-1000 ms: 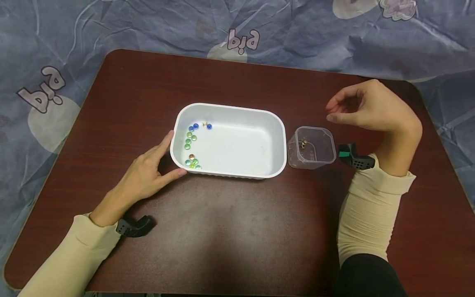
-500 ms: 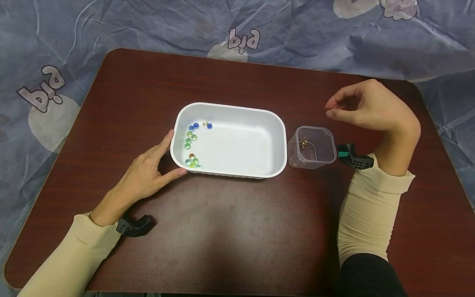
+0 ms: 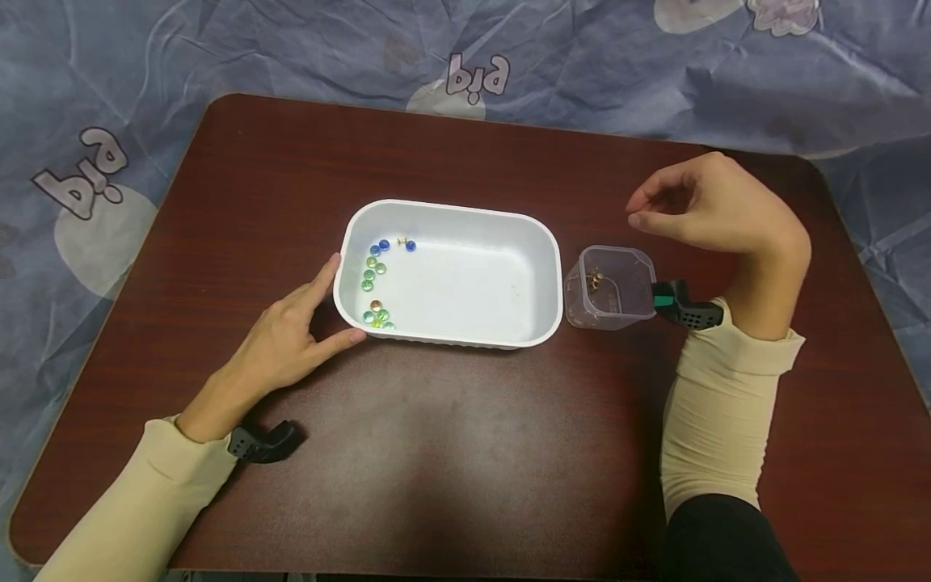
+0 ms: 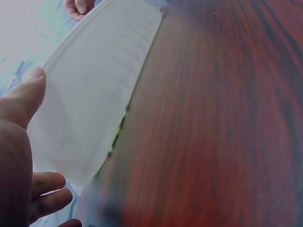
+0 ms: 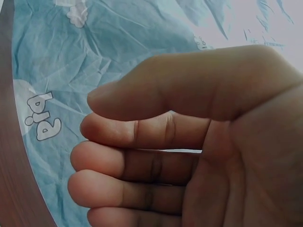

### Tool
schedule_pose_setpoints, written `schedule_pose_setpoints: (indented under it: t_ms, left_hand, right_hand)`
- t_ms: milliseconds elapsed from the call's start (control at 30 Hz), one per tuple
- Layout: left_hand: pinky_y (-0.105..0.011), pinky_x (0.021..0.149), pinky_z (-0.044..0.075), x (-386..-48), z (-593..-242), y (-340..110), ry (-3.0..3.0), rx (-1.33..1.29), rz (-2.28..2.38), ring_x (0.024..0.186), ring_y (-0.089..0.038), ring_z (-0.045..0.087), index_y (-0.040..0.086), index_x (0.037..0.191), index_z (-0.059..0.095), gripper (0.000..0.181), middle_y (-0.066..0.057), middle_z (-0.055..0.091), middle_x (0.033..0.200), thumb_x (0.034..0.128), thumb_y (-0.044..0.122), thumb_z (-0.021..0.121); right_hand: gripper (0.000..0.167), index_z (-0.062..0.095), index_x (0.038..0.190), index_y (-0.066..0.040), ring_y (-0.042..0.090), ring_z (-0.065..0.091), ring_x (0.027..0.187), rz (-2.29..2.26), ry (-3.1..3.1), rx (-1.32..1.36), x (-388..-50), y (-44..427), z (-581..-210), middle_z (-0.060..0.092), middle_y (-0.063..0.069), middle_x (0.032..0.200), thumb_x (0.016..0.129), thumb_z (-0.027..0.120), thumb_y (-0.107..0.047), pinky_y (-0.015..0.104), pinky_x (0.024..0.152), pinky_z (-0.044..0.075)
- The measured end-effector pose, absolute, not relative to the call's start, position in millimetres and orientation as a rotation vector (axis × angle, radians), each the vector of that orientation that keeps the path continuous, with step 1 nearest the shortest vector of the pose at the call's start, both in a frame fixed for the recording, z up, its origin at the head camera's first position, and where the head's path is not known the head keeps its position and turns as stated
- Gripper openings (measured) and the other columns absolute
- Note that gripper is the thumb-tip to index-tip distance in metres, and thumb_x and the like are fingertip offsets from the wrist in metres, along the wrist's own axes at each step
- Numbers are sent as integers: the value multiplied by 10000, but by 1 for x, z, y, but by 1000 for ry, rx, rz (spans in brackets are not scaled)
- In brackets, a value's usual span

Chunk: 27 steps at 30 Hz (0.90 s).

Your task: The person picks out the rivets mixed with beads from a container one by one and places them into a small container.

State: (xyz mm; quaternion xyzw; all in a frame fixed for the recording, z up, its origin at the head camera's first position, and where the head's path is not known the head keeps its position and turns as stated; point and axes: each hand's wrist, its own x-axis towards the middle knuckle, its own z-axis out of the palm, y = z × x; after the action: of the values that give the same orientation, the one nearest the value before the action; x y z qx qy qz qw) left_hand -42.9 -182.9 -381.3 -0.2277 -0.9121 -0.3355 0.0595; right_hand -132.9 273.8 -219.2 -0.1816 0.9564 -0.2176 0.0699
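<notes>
A white rectangular tray (image 3: 465, 339) stands mid-table in the head view. Along its left side lie several glass beads (image 3: 369, 275), blue, green and one amber, with a small gold pin (image 3: 402, 242) among the blue ones. My left hand (image 3: 280, 343) touches the tray's left end, thumb at the near corner and fingers spread along the side. Right of the tray sits a clear plastic container (image 3: 625, 311) with a few small gold pieces (image 3: 595, 280) in it. Above and right of that container hovers my right hand (image 3: 716, 206), fingers loosely bent; the right wrist view shows nothing between thumb and fingers.
The dark red-brown table (image 3: 451, 453) has rounded far corners. A grey-blue printed cloth (image 3: 305, 48) hangs or lies beyond its far edge. A black wrist mount (image 3: 687, 307) on the right arm overlaps the clear container's right rim in the head view.
My right hand has drifted slightly left over the container's right side, its wrist mount now overlapping the rim. The left hand, tray and beads have stayed put.
</notes>
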Motion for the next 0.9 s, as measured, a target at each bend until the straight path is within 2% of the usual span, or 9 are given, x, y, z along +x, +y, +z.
schedule_pose_setpoints:
  t_ms: [367,600,900]
  left_hand:
    - [-577,964,436,-44,-381,-182,-2788,-669,-1013,1267,-398,510,96,1581,225,954,-250,467,1449,857,360,787]
    - [-574,956,444,-45,-381,-183,-2771,-682,-1008,1262,-393,516,103,1583,221,958,-246,469,1449,855,356,790]
    - [-574,964,440,-45,-382,-183,-2755,-689,-1014,1270,-390,512,114,1583,227,950,-238,466,1456,862,401,774]
  right_hand:
    - [84,749,911,-126,89,563,646,-626,2880,-613,-138,261,-221,698,11,752,886,739,-206,177,632,400]
    - [63,761,906,-146,78,569,650,-626,2884,-704,-146,250,-222,695,-42,763,867,759,-196,164,634,400]
    - [54,757,894,-141,75,580,656,-679,2843,-773,-152,232,-222,695,-46,767,864,763,-185,161,629,408]
